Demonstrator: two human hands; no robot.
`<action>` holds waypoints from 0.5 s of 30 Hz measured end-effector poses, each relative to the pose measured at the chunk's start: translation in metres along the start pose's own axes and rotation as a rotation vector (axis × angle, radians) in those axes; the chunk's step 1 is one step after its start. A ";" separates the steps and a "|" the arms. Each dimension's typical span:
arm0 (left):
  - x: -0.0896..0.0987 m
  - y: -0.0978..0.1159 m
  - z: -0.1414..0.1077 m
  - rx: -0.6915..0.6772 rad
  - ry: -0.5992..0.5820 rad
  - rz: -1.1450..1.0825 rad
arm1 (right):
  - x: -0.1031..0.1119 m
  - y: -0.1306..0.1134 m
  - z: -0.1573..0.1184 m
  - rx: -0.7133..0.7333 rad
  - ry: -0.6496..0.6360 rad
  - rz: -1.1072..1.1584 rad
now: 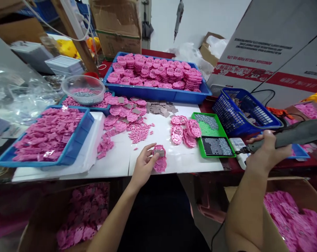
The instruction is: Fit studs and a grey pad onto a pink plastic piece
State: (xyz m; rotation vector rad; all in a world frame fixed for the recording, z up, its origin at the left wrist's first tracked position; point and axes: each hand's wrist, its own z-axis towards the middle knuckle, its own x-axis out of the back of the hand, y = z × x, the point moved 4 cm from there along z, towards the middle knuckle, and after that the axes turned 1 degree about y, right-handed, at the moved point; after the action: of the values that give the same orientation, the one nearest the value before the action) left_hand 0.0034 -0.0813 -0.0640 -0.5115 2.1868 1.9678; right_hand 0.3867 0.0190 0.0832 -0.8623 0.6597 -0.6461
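Observation:
My left hand pinches a pink plastic casing on the white work surface near its front edge. A small grey plate lies on the casing under my thumb. At the right, my right hand is wrapped around a dark electric screwdriver. Its tip points left, close to the right side of a green tray; whether it touches a screw I cannot tell. Small silvery screws partly fill the tray's black perforated plate. Beside the tray lie several pink casings.
Loose pink parts and grey plates lie behind my left hand. Blue trays of pink pieces stand at the back and left. A blue basket is right of the green tray. Cardboard boxes sit below the table.

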 end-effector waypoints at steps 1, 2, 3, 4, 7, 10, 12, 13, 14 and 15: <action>0.000 0.000 0.000 -0.004 0.009 -0.019 | -0.001 0.001 0.002 0.007 0.018 -0.003; 0.000 0.000 0.000 -0.008 0.017 -0.025 | -0.001 0.002 0.004 0.012 0.036 -0.004; 0.000 0.000 0.000 -0.010 0.025 -0.025 | 0.000 0.004 0.007 0.017 0.056 -0.002; -0.001 0.000 0.000 -0.013 0.032 -0.021 | 0.001 0.007 0.010 0.024 0.071 0.005; -0.001 0.000 0.000 -0.031 0.055 -0.007 | 0.005 0.017 0.020 0.049 0.054 0.050; 0.002 0.001 0.003 -0.057 0.075 0.090 | 0.008 0.022 0.025 0.069 -0.001 0.067; 0.008 0.009 0.010 -0.123 0.144 0.246 | 0.008 0.020 0.023 0.070 -0.030 0.052; 0.014 0.017 0.015 -0.179 0.197 0.350 | 0.007 0.017 0.021 0.058 -0.047 0.042; 0.020 0.028 0.022 -0.251 0.251 0.468 | 0.006 0.014 0.017 0.040 -0.065 0.033; 0.027 0.041 0.031 -0.326 0.290 0.605 | 0.005 0.012 0.013 0.009 -0.076 0.024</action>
State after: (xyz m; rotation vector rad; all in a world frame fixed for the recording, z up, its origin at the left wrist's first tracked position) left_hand -0.0394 -0.0517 -0.0392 -0.1842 2.4033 2.7435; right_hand 0.4028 0.0270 0.0785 -0.8657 0.5977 -0.5919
